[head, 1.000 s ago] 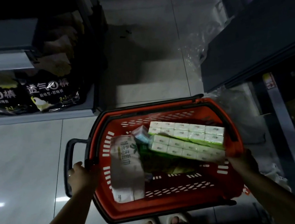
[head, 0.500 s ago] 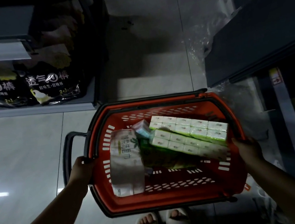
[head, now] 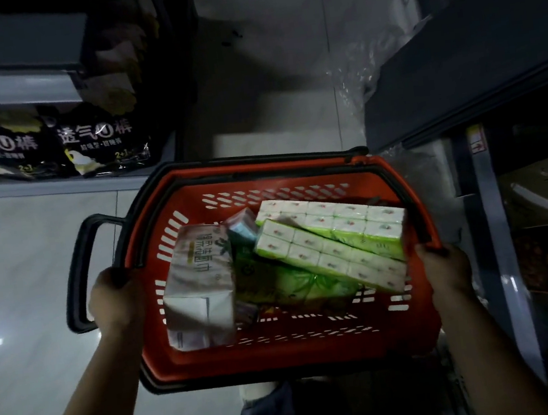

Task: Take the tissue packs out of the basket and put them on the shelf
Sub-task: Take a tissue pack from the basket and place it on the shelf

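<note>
The left hand (head: pixel 115 300) has its grip clamped on the rim of the red basket (head: pixel 283 351) at 9 o'clock, and the right hand (head: pixel 446 269) grips it at 3 o'clock. Inside, a white tissue pack (head: pixel 199 285) lies with its long axis from 12 to 6, while two green multipacks (head: pixel 330 255) slant from 10 to 4, toward the shelf (head: pixel 474 55).

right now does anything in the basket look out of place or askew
Nothing looks spilled or damaged. It's just jumbled: two green multipacks lie slanted across the basket, one overlapping the other, and a small blue pack is wedged tilted beside the white pack.
</note>
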Demonstrator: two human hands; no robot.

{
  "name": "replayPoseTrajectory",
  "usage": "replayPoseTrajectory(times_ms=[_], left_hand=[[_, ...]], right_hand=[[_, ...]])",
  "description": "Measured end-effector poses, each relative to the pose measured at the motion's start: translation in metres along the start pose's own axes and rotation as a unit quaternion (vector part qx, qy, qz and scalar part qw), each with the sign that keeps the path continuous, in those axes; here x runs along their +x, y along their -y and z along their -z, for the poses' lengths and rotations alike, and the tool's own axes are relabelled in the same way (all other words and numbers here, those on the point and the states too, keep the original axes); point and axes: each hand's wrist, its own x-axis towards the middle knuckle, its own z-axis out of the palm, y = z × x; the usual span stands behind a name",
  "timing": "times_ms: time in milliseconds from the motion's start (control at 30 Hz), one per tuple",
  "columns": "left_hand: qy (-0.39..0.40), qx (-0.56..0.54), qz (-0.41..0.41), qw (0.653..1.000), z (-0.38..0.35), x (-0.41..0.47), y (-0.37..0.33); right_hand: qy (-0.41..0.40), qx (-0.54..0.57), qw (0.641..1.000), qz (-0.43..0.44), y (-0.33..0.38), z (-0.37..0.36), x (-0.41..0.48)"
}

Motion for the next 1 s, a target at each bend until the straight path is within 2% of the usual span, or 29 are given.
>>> replayPoseTrajectory(times_ms=[200, 333, 433, 567, 700, 1000], left_hand=[[-0.01, 0.026, -0.054, 0.998, 0.094, -0.033, -0.038], [-0.025, 0.03, -0.096, 0.995, 0.166, -0.062, -0.066], [-0.042, 0.017, -0.108, 0.993, 0.213, -0.088, -0.081], [-0.066, 0.005, -0.113, 0.991, 0.265, -0.118, -0.097], [-0.058, 0.009, -0.125, 0.99, 0.308, -0.14, -0.101], [-0.077, -0.001, -0.111, 0.991, 0.383, -0.168, -0.111]], right_hand=[[0.063, 0.012, 0.996, 0.064, 0.047, 0.074, -0.055], [0.055, 0.014, 0.994, 0.096, 0.086, 0.127, -0.095], [0.043, 0.058, 0.991, 0.111, 0.111, 0.164, -0.131], [0.037, 0.105, 0.987, 0.112, 0.144, 0.21, -0.171], [0.044, 0.131, 0.982, 0.125, 0.162, 0.242, -0.194], [0.073, 0.13, 0.976, 0.156, 0.213, 0.289, -0.252]])
